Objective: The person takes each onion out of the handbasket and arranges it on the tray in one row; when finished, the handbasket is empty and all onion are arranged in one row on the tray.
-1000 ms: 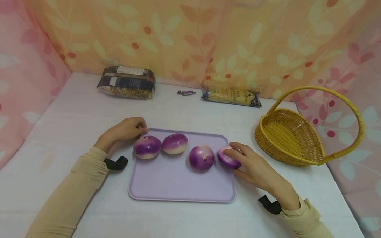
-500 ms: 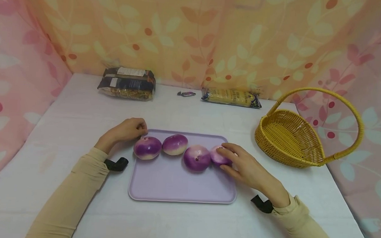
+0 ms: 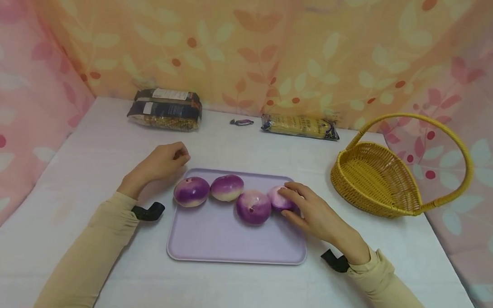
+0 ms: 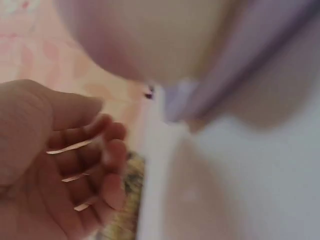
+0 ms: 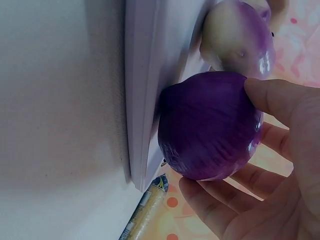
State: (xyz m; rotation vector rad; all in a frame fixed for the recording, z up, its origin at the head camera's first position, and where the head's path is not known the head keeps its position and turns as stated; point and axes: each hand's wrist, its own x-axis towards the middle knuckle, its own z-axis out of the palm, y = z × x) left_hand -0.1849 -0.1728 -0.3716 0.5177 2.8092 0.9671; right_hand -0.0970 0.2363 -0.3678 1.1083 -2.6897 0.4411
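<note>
In the head view, my right hand [image 3: 323, 216] grips a purple onion [image 3: 280, 199] at the right side of the lilac tray [image 3: 235, 244]. Pale on top in that view, the onion [image 5: 210, 127] shows dark, ribbed purple skin in the right wrist view, with thumb and fingers round it. Right beside it sits a purple-and-white turnip [image 3: 253, 207]. Two more turnips, one at the tray's back left corner [image 3: 191, 191] and another [image 3: 226, 187] to its right, lie side by side. My left hand [image 3: 160, 162] hovers by that corner, fingers loosely curled and holding nothing.
A yellow wicker basket [image 3: 351, 196] with a tall handle stands to the right of the tray. Along the back lie a dark bag of pasta [image 3: 166, 109], a small wrapped candy [image 3: 241, 122] and a yellow spaghetti packet [image 3: 299, 126]. Patterned curtains enclose the white table.
My right hand has moved the onion leftward across the tray, and the turnip beside it has shifted left too. My left hand has lifted off the tray's back left corner.
</note>
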